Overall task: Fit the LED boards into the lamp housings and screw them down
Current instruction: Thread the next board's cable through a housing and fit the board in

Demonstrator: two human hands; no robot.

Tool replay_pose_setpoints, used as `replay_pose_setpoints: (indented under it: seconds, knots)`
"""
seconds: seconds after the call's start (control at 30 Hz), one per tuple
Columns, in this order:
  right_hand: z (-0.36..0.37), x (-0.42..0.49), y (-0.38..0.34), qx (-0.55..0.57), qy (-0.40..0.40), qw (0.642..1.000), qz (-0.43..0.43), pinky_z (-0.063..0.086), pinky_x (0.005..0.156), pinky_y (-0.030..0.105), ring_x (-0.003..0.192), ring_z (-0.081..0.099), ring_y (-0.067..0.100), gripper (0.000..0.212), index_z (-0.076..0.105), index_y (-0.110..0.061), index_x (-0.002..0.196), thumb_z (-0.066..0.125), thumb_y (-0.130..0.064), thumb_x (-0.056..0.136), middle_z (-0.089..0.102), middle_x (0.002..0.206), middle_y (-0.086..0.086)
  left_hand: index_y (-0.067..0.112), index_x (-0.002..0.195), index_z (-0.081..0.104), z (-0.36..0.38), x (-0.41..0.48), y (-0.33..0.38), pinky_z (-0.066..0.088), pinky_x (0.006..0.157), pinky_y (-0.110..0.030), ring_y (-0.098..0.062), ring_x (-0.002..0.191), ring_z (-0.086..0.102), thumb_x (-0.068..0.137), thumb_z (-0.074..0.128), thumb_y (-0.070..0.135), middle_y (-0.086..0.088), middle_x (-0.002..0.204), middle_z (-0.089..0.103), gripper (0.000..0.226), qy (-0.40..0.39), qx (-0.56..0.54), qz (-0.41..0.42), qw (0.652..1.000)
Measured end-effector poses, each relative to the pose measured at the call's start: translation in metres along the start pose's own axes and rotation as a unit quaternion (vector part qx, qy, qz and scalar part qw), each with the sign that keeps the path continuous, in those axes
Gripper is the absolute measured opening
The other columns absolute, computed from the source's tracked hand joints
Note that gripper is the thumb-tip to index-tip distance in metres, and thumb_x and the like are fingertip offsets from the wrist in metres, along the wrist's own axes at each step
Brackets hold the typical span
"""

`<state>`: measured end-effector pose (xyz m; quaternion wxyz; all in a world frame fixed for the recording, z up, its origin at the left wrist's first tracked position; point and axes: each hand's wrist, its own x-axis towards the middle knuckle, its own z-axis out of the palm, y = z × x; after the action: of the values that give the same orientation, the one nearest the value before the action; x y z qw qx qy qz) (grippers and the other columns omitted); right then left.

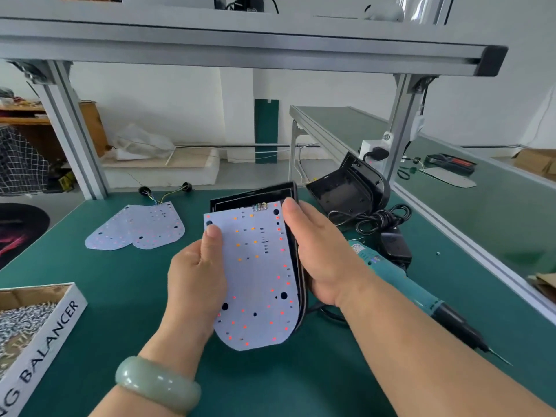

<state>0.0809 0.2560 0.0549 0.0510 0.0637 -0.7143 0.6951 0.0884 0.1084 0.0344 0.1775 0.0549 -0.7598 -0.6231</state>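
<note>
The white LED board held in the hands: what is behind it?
A black lamp housing sits behind the LED board; only its top rim and right edge show. The right hand grips that edge, the left hand holds the board. The housing's inside is covered.

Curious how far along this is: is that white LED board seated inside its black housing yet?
Not yet. The LED board lies askew over the lamp housing, its left edge pinched by the left hand.

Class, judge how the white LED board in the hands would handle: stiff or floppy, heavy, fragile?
Probably stiff: the LED board looks flat though the left hand pinches only one edge. Likely light, being thin. Perhaps fragile: small parts stud its face.
</note>
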Motion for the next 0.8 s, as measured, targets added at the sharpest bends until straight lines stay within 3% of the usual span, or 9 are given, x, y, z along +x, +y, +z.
replay_pose_setpoints:
  seconds: [0.07,0.13,0.2,0.23,0.3,0.4,0.57,0.7,0.8]
  knots:
    - [0.002,-0.005,-0.001,-0.032,0.04,0.999,-0.003,0.042,0.101,0.057,0.115,0.051,0.044,0.044,0.055,-0.006,0.109,0.038,-0.045,0.1,0.055,0.121,0.028,0.02,0.056,0.022,0.001,-0.001,0.0,0.02,0.041,-0.022,-0.008,0.042,0.021,0.098,0.039,0.044,0.012,0.045,0.023,0.051,0.004,0.015,0.032,0.999]
    - [0.001,-0.007,0.0,-0.024,0.05,0.998,0.012,0.043,0.102,0.052,0.113,0.055,0.036,0.042,0.057,-0.01,0.11,0.035,-0.046,0.101,0.061,0.118,0.018,0.019,0.055,0.037,-0.001,0.0,0.002,0.032,0.051,-0.028,-0.009,0.054,0.04,0.1,0.037,0.04,0.013,0.054,0.042,0.049,0.005,0.04,0.08,0.996]
    - [-0.003,-0.009,0.0,-0.015,0.047,0.998,0.04,0.043,0.103,0.048,0.114,0.058,0.028,0.046,0.058,-0.011,0.112,0.034,-0.048,0.1,0.064,0.117,0.01,0.013,0.062,0.053,-0.005,0.002,0.004,0.04,0.074,-0.034,-0.022,0.091,0.053,0.1,0.037,0.038,0.017,0.092,0.061,0.049,-0.015,0.065,0.11,0.992]
    - [-0.004,-0.01,0.0,-0.022,0.049,0.998,0.042,0.043,0.104,0.047,0.114,0.059,0.026,0.049,0.059,-0.01,0.112,0.033,-0.049,0.1,0.065,0.117,0.008,0.006,0.065,0.059,-0.006,0.003,0.004,0.035,0.081,-0.031,-0.025,0.107,0.05,0.099,0.037,0.038,0.02,0.109,0.058,0.053,-0.021,0.083,0.123,0.989]
    - [-0.006,-0.01,0.001,-0.051,0.055,0.997,0.033,0.044,0.103,0.045,0.113,0.059,0.023,0.052,0.06,-0.011,0.111,0.029,-0.051,0.1,0.065,0.116,0.006,-0.004,0.068,0.063,-0.006,0.004,0.004,0.024,0.081,-0.018,-0.024,0.122,0.041,0.097,0.034,0.042,0.025,0.119,0.047,0.061,-0.014,0.114,0.149,0.982]
    - [-0.006,-0.011,0.003,-0.1,0.061,0.993,0.019,0.043,0.103,0.043,0.111,0.058,0.018,0.054,0.062,-0.015,0.112,0.025,-0.052,0.099,0.065,0.116,0.001,0.001,0.055,0.058,-0.004,0.0,0.008,0.019,0.079,-0.013,-0.016,0.121,0.032,0.089,0.031,0.051,0.025,0.119,0.043,0.066,0.014,0.124,0.16,0.979]
    - [-0.003,-0.016,0.008,-0.077,0.044,0.996,0.013,0.045,0.102,0.042,0.109,0.061,0.012,0.05,0.064,-0.024,0.107,0.025,-0.055,0.097,0.067,0.111,-0.007,0.007,0.046,0.046,-0.006,-0.001,0.007,0.02,0.077,-0.016,-0.021,0.119,0.036,0.097,0.042,0.035,0.029,0.112,0.042,0.059,0.026,0.119,0.162,0.979]
    - [-0.001,-0.017,0.013,-0.022,0.051,0.998,0.008,0.05,0.098,0.041,0.101,0.066,0.007,0.048,0.067,-0.032,0.094,0.029,-0.062,0.091,0.072,0.1,-0.014,0.011,0.046,0.043,0.0,-0.003,0.008,0.033,0.09,-0.035,-0.031,0.121,0.043,0.093,0.037,0.048,0.017,0.127,0.049,0.06,0.008,0.08,0.142,0.987]
    - [0.002,-0.017,0.015,-0.001,0.044,0.999,-0.024,0.051,0.096,0.046,0.102,0.066,0.014,0.028,0.064,-0.03,0.098,0.05,-0.053,0.09,0.071,0.105,-0.007,0.01,0.055,0.05,0.006,-0.007,0.004,0.028,0.097,-0.043,-0.036,0.12,0.04,0.097,0.041,0.045,-0.002,0.136,0.049,0.055,0.059,0.209,0.226,0.95]
